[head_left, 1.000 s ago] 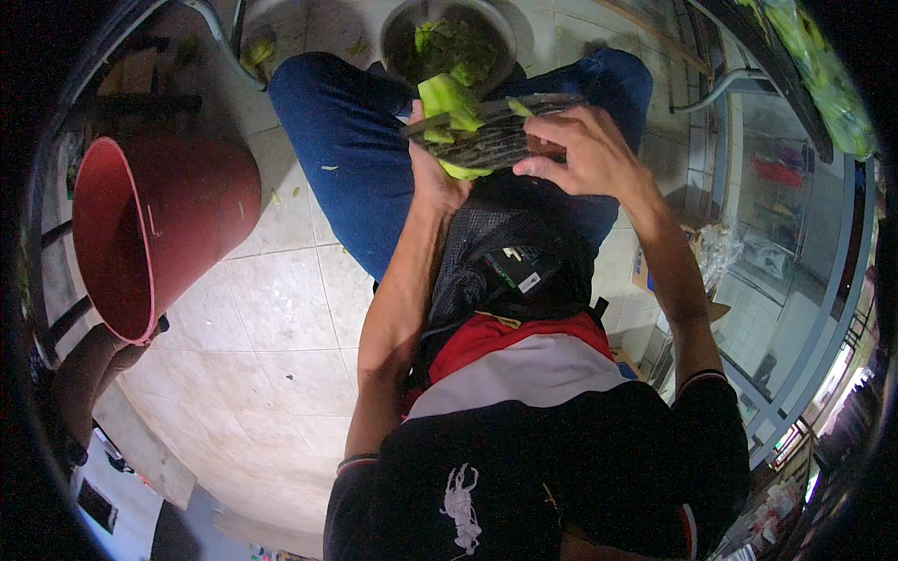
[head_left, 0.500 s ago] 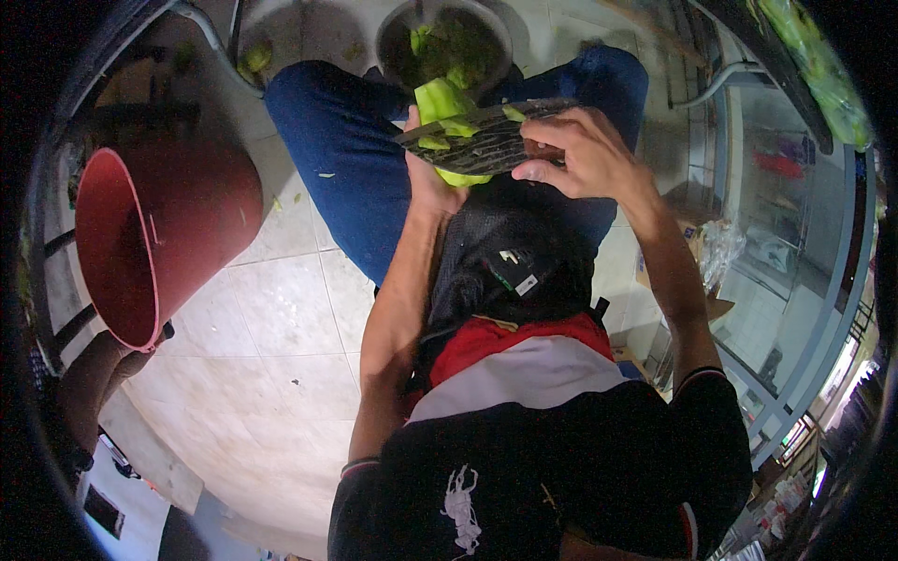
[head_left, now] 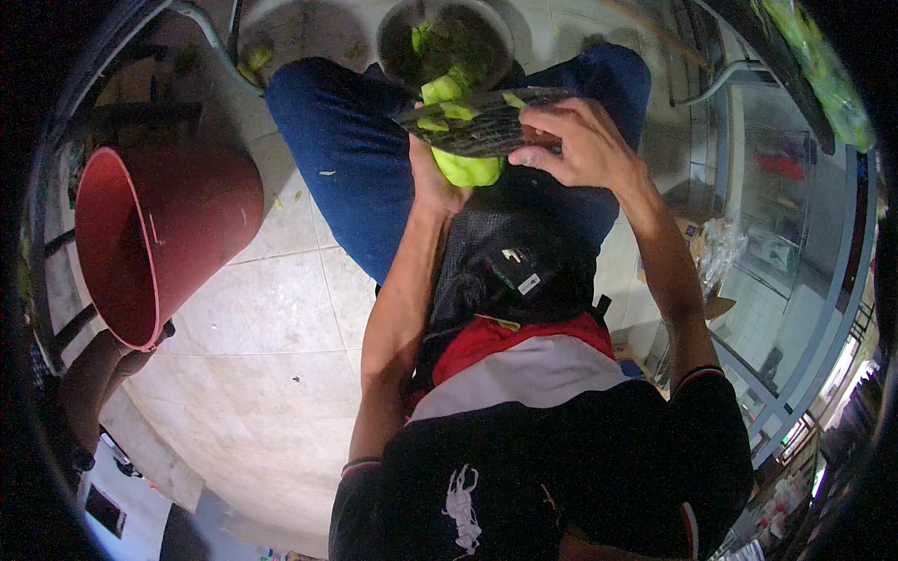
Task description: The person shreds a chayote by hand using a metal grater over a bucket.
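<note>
Standing at the far left on the pale tiled floor (head_left: 281,318), a large dark-red plastic bucket (head_left: 159,234) is seen tilted, its open mouth turned toward the left rim of the view. Behind it, a dark chair-like frame (head_left: 122,112) is partly visible, too dim for details to be made out. Small green scraps (head_left: 325,173) are scattered on the tiles and on the blue trouser leg (head_left: 346,159) just right of the bucket.

Toward the middle, the left hand (head_left: 435,182) is raised over the lap, its fingers closed around a bright green, rounded piece of vegetable (head_left: 468,168), which is held from below and pressed up against the underside of a dark, flat metal grater (head_left: 482,126). Pale green chunks (head_left: 440,92) lie on top of the grater. Beyond the grater, between the knees, a round metal bowl (head_left: 486,28) filled with green shreds is set on the floor, and another round grey vessel (head_left: 299,28) stands to its left.

Further right, the right hand (head_left: 575,145) is wrapped over the grater's right end, its fingers curled and gripping that edge. A black mesh bag (head_left: 505,271) rests on the lap beneath both forearms.

At the far right, a crumpled clear plastic bag (head_left: 716,252) and a metal-and-glass frame (head_left: 795,280) are seen near the right elbow.
</note>
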Action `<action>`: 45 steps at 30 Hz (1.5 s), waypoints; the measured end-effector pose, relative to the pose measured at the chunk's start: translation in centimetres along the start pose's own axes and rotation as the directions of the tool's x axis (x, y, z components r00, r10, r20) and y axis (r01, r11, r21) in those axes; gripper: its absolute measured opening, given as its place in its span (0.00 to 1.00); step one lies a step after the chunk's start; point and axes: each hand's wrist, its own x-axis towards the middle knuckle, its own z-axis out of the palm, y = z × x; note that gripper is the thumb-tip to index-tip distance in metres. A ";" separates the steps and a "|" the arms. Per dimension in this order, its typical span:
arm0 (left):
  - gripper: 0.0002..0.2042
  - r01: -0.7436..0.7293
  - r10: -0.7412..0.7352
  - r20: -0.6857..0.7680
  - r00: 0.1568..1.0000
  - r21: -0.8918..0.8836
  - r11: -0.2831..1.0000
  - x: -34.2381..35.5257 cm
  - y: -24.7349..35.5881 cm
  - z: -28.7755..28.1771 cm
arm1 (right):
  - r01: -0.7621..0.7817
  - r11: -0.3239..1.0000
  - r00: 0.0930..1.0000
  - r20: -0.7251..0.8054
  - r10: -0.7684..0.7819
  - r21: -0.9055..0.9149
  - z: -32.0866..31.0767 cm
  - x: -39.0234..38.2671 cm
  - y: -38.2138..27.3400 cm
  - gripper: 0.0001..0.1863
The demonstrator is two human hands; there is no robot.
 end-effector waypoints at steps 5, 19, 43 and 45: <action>0.28 -0.030 0.030 -0.021 0.999 0.045 0.999 0.1 -0.1 0.8 | -0.001 0.999 0.993 -0.119 -0.005 -0.046 0.5 0.9 1.5 0.23; 0.32 -0.008 0.017 0.118 0.993 -0.078 0.997 -0.2 0.6 0.5 | -0.290 0.957 0.956 -0.051 0.289 -0.025 -2.2 1.3 0.5 0.22; 0.25 -0.020 0.025 0.046 0.999 -0.097 0.995 0.7 0.3 -0.9 | 0.023 0.891 0.991 -0.107 -0.080 -0.453 2.7 -1.7 -2.6 0.15; 0.25 -0.049 0.052 0.036 0.998 -0.089 0.995 0.8 0.3 -1.2 | 0.045 0.896 0.984 -0.134 -0.116 -0.442 2.9 -1.4 -2.7 0.12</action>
